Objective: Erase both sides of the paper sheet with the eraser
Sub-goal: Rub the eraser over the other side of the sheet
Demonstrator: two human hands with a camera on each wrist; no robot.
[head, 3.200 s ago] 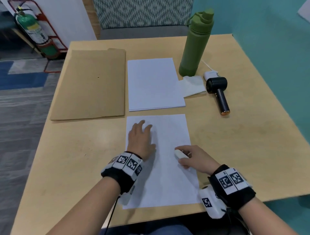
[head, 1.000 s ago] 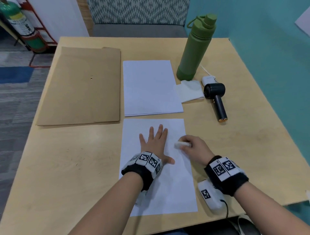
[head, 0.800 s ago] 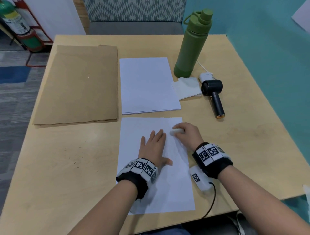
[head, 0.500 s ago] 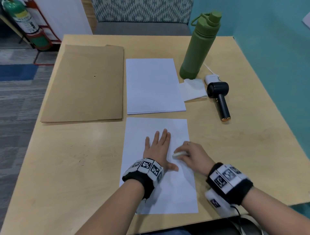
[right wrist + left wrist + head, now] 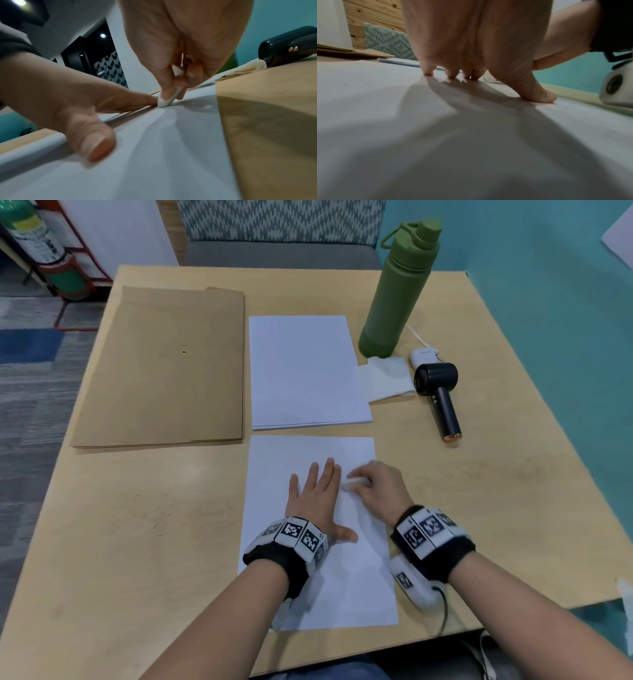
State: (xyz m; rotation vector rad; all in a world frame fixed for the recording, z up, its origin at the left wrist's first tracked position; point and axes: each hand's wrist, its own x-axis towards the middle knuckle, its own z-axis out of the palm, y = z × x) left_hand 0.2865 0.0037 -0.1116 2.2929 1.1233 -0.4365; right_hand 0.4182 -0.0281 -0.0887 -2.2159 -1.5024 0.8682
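A white paper sheet (image 5: 301, 453) lies flat near the table's front edge. My left hand (image 5: 317, 496) lies flat on its middle with straight, spread fingers, holding it down; in the left wrist view the fingertips (image 5: 428, 72) press the sheet (image 5: 385, 108). My right hand (image 5: 378, 486) pinches a small white eraser (image 5: 352, 483) just right of the left hand's fingers. In the right wrist view the eraser (image 5: 169, 99) is tilted, its lower tip touching the sheet (image 5: 171, 155) beside the left hand's index finger.
Behind the sheet sits a stack of white paper (image 5: 305, 371), with a brown envelope (image 5: 164, 368) to its left. A green bottle (image 5: 400, 292), a tissue (image 5: 385, 378), a white case (image 5: 423, 357) and a black handheld fan (image 5: 440, 392) stand at back right.
My right hand has rubbed the eraser back and forth over the sheet's right part, and now sits farther up beside the left fingers. The left hand stays pressed on the sheet.
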